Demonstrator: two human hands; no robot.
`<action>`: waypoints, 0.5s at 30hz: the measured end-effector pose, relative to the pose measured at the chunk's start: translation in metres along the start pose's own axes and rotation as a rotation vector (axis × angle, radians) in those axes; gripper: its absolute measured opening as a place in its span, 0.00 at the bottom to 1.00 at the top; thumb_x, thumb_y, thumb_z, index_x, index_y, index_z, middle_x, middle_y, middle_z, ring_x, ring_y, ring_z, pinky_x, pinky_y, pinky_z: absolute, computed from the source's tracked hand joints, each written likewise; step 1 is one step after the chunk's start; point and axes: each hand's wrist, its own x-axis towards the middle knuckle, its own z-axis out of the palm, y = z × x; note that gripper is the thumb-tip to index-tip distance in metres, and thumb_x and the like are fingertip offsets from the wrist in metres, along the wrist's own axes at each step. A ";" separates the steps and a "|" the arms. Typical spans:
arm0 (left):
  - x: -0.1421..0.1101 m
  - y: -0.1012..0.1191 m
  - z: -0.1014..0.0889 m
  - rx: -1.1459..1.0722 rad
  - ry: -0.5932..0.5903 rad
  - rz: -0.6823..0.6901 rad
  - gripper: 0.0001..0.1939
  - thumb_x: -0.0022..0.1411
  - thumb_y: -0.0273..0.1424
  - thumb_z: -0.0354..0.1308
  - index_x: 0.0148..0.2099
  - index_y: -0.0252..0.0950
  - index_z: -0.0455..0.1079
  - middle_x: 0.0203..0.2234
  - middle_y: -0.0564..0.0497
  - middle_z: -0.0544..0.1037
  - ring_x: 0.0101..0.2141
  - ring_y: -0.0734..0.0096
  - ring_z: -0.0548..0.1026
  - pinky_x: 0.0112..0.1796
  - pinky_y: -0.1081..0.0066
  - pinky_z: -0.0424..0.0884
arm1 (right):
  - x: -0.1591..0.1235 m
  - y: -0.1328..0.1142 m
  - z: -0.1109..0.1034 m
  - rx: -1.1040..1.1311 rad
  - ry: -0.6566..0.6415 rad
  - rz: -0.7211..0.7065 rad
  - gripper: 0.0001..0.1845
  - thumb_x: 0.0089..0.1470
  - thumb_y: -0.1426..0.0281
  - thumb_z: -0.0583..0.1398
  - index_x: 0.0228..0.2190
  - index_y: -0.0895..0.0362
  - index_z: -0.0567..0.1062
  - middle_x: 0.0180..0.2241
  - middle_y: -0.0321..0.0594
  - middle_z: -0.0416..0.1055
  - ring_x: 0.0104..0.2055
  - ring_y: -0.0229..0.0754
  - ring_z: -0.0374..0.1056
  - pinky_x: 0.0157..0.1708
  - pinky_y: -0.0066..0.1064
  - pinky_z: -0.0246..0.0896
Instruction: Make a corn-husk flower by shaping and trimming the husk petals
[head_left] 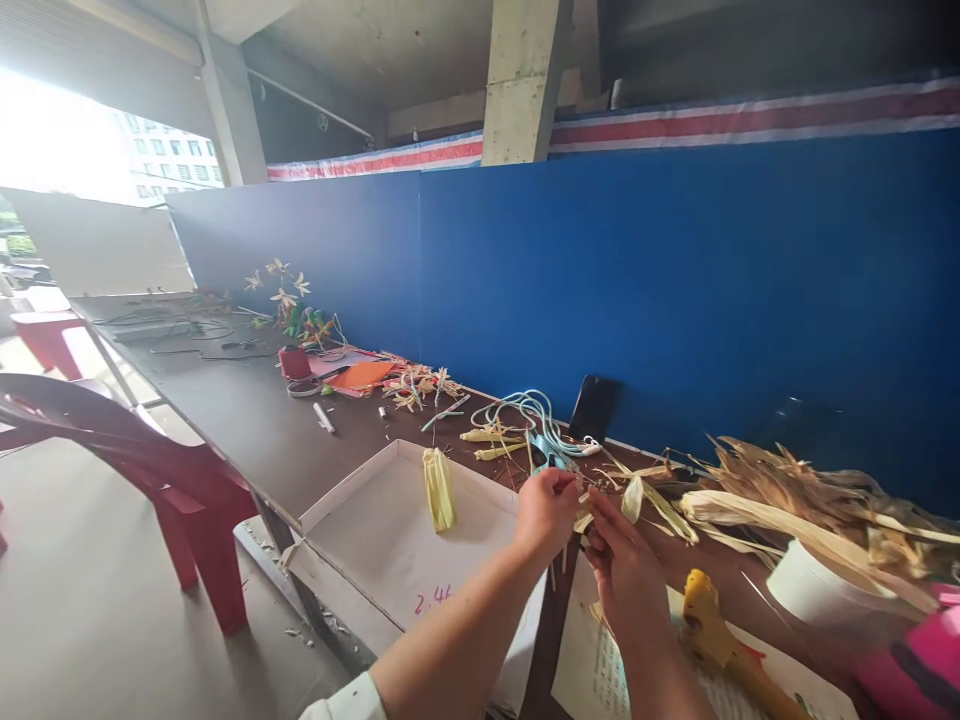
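My left hand (549, 512) is closed in a pinch above the right edge of a shallow white box (352, 580). Close beside it, my right hand (619, 555) is closed too, its fingertips almost meeting the left ones. A small pale piece shows between the hands, too small and covered to name. Just beyond them lie light blue scissors (541, 450), partly hidden by my left hand, and pale corn husk strips (666, 508). A folded yellow-green corn husk (439, 490) rests inside the box.
A yellow glue gun (709, 620) lies on printed paper (592, 650) at right, near a white tub (825, 585) and dried husks (802, 490). A phone (595, 408) leans on the blue partition (675, 280). A red chair (187, 490) stands at left.
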 end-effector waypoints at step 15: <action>-0.001 -0.018 0.005 0.233 -0.016 0.354 0.10 0.61 0.29 0.54 0.39 0.41 0.77 0.35 0.51 0.79 0.38 0.71 0.74 0.44 0.73 0.68 | 0.021 0.012 -0.009 -0.661 0.104 -0.457 0.19 0.42 0.62 0.56 0.33 0.54 0.81 0.38 0.43 0.77 0.45 0.51 0.68 0.48 0.43 0.58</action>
